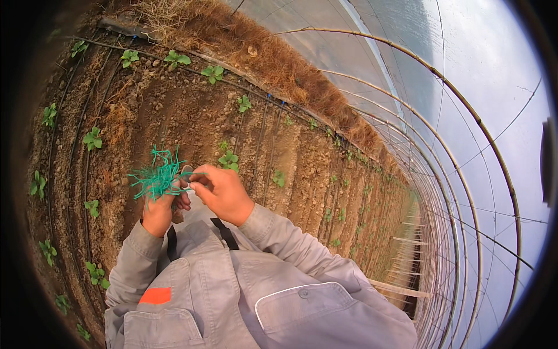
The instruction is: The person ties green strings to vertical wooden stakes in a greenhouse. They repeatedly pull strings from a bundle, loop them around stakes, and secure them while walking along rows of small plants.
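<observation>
My left hand (160, 211) is closed round a tangled bunch of green string (159, 176), whose loose ends stick out above the fingers. Close beside it on the right, my right hand (224, 192) pinches a green strand between thumb and forefinger. A small, rounded, greyish thing (186, 173) shows between the two hands; what it is cannot be made out. Both hands are in front of my grey work jacket (209, 279), above brown soil. The fingers of my left hand are partly hidden by the string.
Young leafy plants (92, 138) grow in rows among black drip lines (72, 144). A dark pipe with blue fittings (248, 91) crosses the rows' ends beside dry straw (279, 52). Curved hoops (475, 115) carry the greenhouse's plastic film (471, 43) on the right.
</observation>
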The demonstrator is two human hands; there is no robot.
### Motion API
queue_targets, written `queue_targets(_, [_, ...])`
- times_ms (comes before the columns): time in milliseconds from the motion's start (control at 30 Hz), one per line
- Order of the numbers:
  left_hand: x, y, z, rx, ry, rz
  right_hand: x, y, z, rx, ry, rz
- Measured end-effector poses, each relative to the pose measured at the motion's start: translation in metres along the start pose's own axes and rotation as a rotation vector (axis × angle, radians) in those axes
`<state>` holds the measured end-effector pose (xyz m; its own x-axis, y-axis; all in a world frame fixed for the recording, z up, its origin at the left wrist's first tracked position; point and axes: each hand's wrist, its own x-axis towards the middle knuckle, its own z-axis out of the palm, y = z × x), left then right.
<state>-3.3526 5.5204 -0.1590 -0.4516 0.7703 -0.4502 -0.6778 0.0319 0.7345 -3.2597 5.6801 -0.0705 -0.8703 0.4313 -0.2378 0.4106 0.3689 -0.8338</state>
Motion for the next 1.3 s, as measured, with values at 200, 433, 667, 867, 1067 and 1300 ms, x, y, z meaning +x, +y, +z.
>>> queue_targets(200, [-0.012, 0.007, -0.005, -0.345, 0.047, -0.206, 0.01, -0.011, 0.014, 0.439, 0.019, 0.261])
queue_targets(433, [-0.032, 0.011, -0.021, -0.431, 0.07, -0.168, 0.017, -0.026, 0.037, 0.467, -0.019, 0.262])
queue_targets(667, [-0.069, -0.004, -0.05, -0.162, -0.021, 0.129, 0.025, -0.053, 0.086, 0.308, -0.1, 0.067])
queue_targets(867, [-0.088, -0.012, -0.037, -0.687, 0.136, 0.105, 0.041, -0.037, 0.119, 0.562, -0.234, -0.032])
queue_targets(1067, [-0.11, -0.018, -0.026, -1.215, 0.368, 0.573, 0.032, 0.015, 0.141, 0.598, -1.173, 0.139])
queue_targets(1300, [-0.178, -0.078, -0.01, -1.269, 0.878, 0.849, 0.034, 0.052, 0.116, -0.36, -1.395, -0.233])
